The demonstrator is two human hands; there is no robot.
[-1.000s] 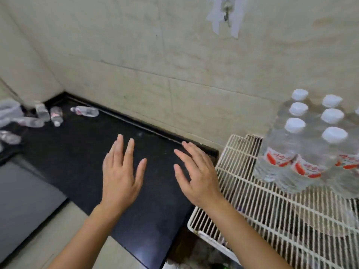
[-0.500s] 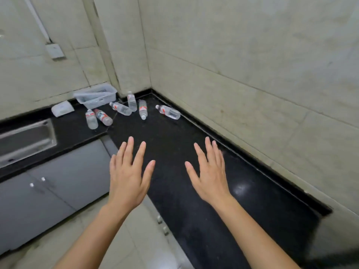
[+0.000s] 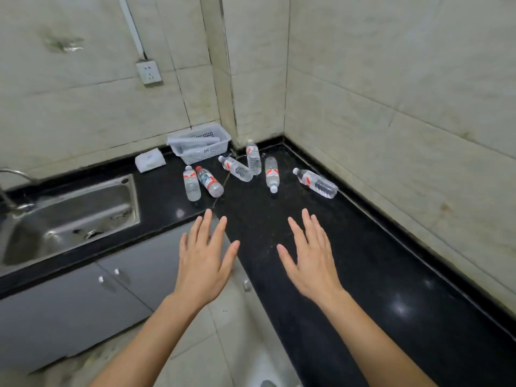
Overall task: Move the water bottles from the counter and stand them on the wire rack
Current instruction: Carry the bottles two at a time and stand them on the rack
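Several clear water bottles with red-and-white labels lie on their sides in the corner of the black counter. One bottle lies nearest the right wall, another points its cap toward me, and a pair lies near the sink. My left hand and my right hand hover with fingers straight and spread, holding nothing, well short of the bottles. The wire rack is out of view.
A steel sink is set in the counter at the left. A white plastic basket and a white packet stand against the back wall. Grey cabinet doors and tiled floor lie below my arms.
The view has swung left, away from the wire rack with its standing bottles, toward the counter corner. The lying bottles and sink are now nearer. Both hands stay spread and empty.
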